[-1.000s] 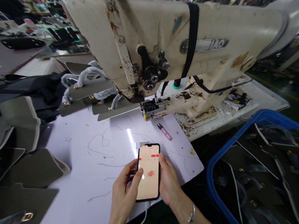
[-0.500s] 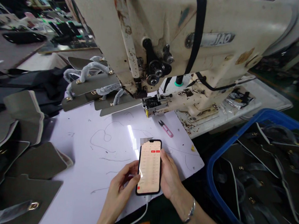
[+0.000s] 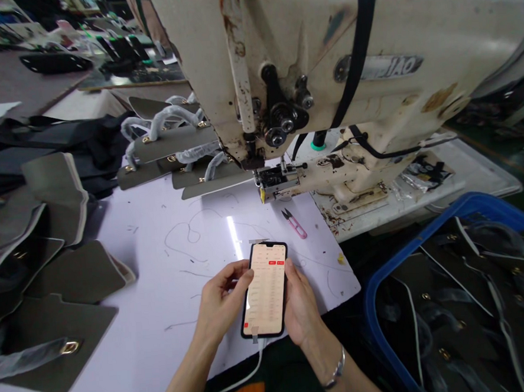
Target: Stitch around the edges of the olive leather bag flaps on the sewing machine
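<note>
A smartphone (image 3: 265, 293) in a black case, its lit screen showing a pale list with red labels, is held upright over the front of the white work surface. My right hand (image 3: 301, 306) is closed along its right edge, a bracelet on the wrist. At the upper left edge, my left hand (image 3: 224, 296) grips the phone, with the thumb resting over the screen's left margin. A white cable (image 3: 260, 362) runs from the bottom of the phone. Pink thread snips (image 3: 295, 224) lie on the surface just beyond it.
An industrial sewing machine (image 3: 307, 57) stands behind the phone. Grey panels with plastic-wrapped handles (image 3: 183, 143) lie left of its needle, and more grey panels (image 3: 62, 338) spread along the left. To the right, a blue basket (image 3: 369, 299) holds similar pieces. Loose threads lie on the white board (image 3: 146, 274).
My left hand has moved up along the phone's left edge, its thumb now higher on the screen. The view has shifted slightly, so the scene sits a little further right.
</note>
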`<action>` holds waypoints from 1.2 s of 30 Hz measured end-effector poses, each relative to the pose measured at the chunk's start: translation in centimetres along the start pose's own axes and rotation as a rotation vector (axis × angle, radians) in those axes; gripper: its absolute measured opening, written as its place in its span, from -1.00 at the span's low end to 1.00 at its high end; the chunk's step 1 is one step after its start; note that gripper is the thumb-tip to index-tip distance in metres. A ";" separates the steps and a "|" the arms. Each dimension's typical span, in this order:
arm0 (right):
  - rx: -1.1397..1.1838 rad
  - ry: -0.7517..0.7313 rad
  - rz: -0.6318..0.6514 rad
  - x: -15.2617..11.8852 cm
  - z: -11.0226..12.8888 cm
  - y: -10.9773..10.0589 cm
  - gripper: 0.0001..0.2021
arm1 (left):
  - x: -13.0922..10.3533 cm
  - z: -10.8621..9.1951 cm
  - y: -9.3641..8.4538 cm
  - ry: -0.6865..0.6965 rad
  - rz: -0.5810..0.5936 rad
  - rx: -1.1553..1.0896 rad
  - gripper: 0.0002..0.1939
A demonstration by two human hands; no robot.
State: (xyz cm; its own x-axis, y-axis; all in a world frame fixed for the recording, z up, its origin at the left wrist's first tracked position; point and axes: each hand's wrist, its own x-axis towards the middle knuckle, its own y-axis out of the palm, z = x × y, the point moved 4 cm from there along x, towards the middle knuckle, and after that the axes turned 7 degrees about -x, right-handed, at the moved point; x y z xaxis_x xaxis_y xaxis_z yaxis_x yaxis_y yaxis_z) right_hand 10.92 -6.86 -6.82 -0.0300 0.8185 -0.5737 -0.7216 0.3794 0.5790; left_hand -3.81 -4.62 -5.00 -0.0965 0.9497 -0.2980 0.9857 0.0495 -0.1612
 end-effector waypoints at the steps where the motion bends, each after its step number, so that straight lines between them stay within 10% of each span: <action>1: 0.001 0.001 -0.003 0.0 0.0 0.0 -0.53 | 0.1 -0.2 0.0 0.000 -0.007 -0.006 -0.63; 23: 0.001 0.024 -0.015 0.1 0.3 -0.2 -0.49 | -2.1 1.0 -1.5 -0.060 -0.005 -0.029 -0.60; 36: -0.013 0.031 -0.025 -0.1 0.6 0.1 -0.52 | -2.7 0.6 -0.4 -0.097 0.202 -0.029 -0.77</action>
State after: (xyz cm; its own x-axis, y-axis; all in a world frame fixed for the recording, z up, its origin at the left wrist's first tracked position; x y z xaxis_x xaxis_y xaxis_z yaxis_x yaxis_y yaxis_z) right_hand 11.23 -6.61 -6.38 -0.0331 0.7948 -0.6060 -0.7311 0.3941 0.5569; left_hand -3.99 -7.39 -4.74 0.0921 0.9070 -0.4110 0.9898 -0.1285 -0.0619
